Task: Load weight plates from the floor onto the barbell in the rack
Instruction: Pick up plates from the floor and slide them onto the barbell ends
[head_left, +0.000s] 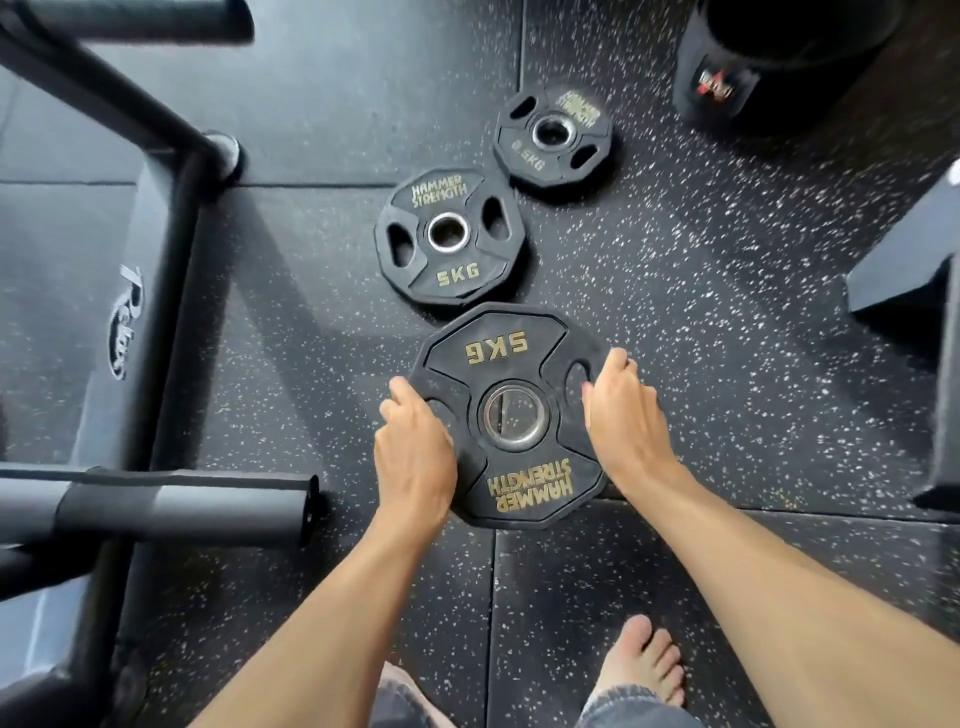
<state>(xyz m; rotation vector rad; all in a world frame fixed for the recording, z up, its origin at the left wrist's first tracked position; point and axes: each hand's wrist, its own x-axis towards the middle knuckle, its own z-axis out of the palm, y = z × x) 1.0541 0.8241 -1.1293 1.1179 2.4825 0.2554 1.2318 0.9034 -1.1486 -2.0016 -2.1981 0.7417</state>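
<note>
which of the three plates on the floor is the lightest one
The smallest plate, farthest from the person. It is marked 2.5KG and is visibly smaller, while the middle plate and the plate held by both hands each read 5KG.

The light is soft and a bit dim, with a cool blue-grey look. It seems to come from the upper left, because the rack frame throws long, faint shadows across the floor toward the right. A pale shine lies on the floor mat left of the frame. The metal ring in the near 5 kg plate gleams a little. The picture is slightly fuzzy all over. Straight lines bend near the edges. The small far plate has blurry letters.
</note>
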